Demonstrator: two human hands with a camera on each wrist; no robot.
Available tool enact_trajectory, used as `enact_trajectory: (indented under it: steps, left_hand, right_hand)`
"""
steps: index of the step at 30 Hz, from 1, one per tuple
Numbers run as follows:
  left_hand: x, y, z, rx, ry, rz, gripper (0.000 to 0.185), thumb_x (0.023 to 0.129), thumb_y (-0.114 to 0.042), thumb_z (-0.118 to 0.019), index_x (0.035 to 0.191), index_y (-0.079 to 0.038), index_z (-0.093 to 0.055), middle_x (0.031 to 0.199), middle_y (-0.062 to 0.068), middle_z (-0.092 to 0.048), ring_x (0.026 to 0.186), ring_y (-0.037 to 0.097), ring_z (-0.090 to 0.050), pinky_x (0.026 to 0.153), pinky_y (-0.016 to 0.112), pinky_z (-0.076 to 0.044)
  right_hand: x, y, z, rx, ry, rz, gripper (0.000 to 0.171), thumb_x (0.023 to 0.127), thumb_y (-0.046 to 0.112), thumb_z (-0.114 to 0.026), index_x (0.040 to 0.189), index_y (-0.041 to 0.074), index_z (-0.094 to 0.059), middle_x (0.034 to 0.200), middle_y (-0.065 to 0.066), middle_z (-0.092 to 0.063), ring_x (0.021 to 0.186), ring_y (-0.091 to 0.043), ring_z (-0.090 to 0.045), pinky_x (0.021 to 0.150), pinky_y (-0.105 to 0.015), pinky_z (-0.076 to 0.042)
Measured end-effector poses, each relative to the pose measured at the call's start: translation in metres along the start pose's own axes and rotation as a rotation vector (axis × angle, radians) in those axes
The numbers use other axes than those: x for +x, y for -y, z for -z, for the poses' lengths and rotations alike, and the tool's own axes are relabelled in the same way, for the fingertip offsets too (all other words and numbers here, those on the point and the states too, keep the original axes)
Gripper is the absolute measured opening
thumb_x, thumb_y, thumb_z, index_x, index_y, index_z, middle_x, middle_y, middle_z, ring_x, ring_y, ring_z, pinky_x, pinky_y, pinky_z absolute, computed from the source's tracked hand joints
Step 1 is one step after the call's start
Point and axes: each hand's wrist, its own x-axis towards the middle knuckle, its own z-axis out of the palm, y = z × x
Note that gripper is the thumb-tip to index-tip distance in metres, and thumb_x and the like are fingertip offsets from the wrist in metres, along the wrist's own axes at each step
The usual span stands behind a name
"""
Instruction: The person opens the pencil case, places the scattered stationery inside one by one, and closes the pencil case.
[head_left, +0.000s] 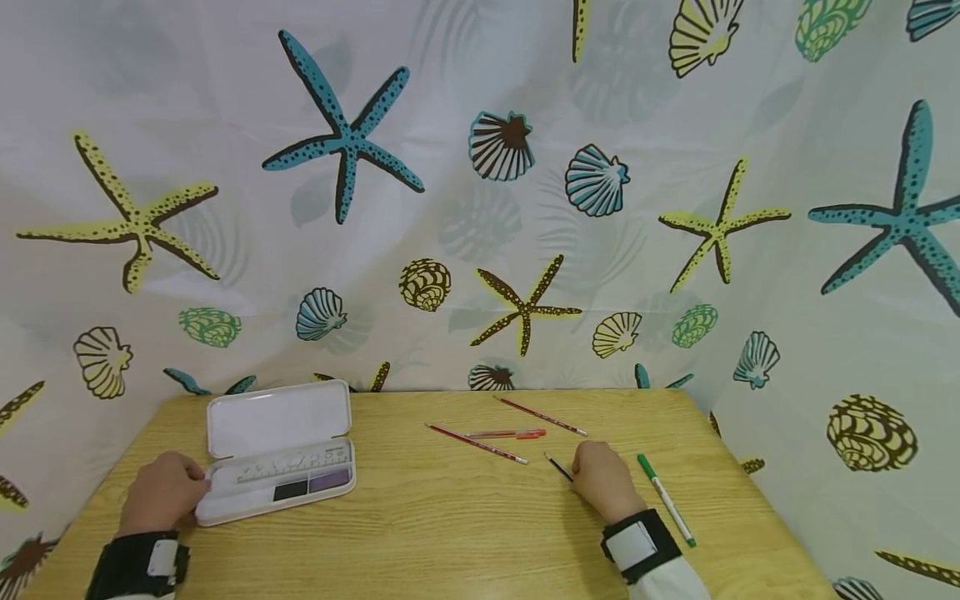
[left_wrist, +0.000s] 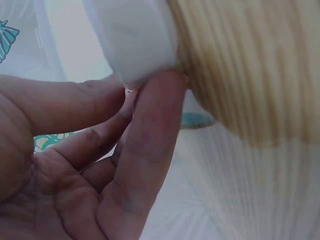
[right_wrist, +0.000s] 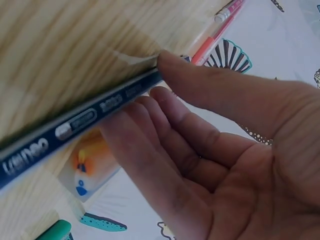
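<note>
An open white pencil case (head_left: 279, 454) lies at the table's left, with a ruler and dark items in its tray. My left hand (head_left: 161, 492) is at its left end. In the left wrist view the thumb and a fairly straight fingertip (left_wrist: 162, 95) touch the case's rounded corner (left_wrist: 135, 40). My right hand (head_left: 603, 479) sits right of centre over a dark blue pencil (head_left: 558, 467). In the right wrist view that pencil (right_wrist: 85, 122) lies on the wood, pinched between the thumb tip (right_wrist: 172, 62) and the fingertips.
Two red pencils (head_left: 477, 443) (head_left: 542, 416) and a red pen (head_left: 510, 434) lie beyond my right hand. A green pen (head_left: 666, 498) lies to its right. The wooden table (head_left: 450, 533) ends near a seashell-print curtain (head_left: 480, 208) behind and to the right.
</note>
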Motion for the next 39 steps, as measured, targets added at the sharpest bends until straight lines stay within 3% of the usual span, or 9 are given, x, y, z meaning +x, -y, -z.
enact_trajectory:
  steps: [14, 24, 31, 39]
  left_hand:
    - [0.001, -0.001, 0.001, 0.004, 0.013, 0.006, 0.026, 0.091, -0.008, -0.067, 0.1, 0.016, -0.064, 0.083, 0.021, -0.063, 0.069, 0.027, -0.06, 0.059, 0.036, -0.048]
    - [0.002, 0.002, -0.001, 0.003, 0.016, -0.01, 0.024, 0.091, -0.007, -0.067, 0.098, 0.016, -0.064, 0.08, 0.02, -0.063, 0.067, 0.026, -0.06, 0.058, 0.036, -0.049]
    - [-0.006, -0.003, 0.002, 0.008, 0.011, -0.011, 0.025, 0.092, -0.006, -0.067, 0.099, 0.017, -0.063, 0.082, 0.022, -0.063, 0.069, 0.027, -0.06, 0.059, 0.036, -0.049]
    - [-0.002, -0.001, 0.0, 0.011, 0.014, -0.003, 0.025, 0.092, -0.007, -0.067, 0.098, 0.016, -0.063, 0.08, 0.02, -0.063, 0.067, 0.026, -0.06, 0.058, 0.035, -0.049]
  right_hand:
    - [0.001, 0.0, -0.006, -0.062, -0.07, 0.025, 0.018, 0.076, -0.012, -0.073, 0.071, 0.004, -0.068, 0.071, -0.005, -0.063, 0.062, -0.016, -0.055, 0.058, -0.038, -0.051]
    - [-0.004, 0.004, 0.001, -0.039, -0.057, 0.04, 0.016, 0.074, -0.014, -0.072, 0.072, 0.002, -0.068, 0.072, -0.007, -0.065, 0.064, -0.018, -0.06, 0.058, -0.04, -0.053]
    - [-0.005, 0.008, 0.007, -0.047, -0.055, 0.033, 0.017, 0.078, -0.012, -0.073, 0.075, 0.003, -0.067, 0.073, -0.006, -0.063, 0.065, -0.018, -0.059, 0.059, -0.039, -0.053]
    - [-0.005, 0.012, 0.013, -0.037, -0.06, 0.071, 0.019, 0.077, -0.014, -0.071, 0.073, 0.004, -0.068, 0.073, -0.006, -0.065, 0.065, -0.017, -0.059, 0.059, -0.039, -0.053]
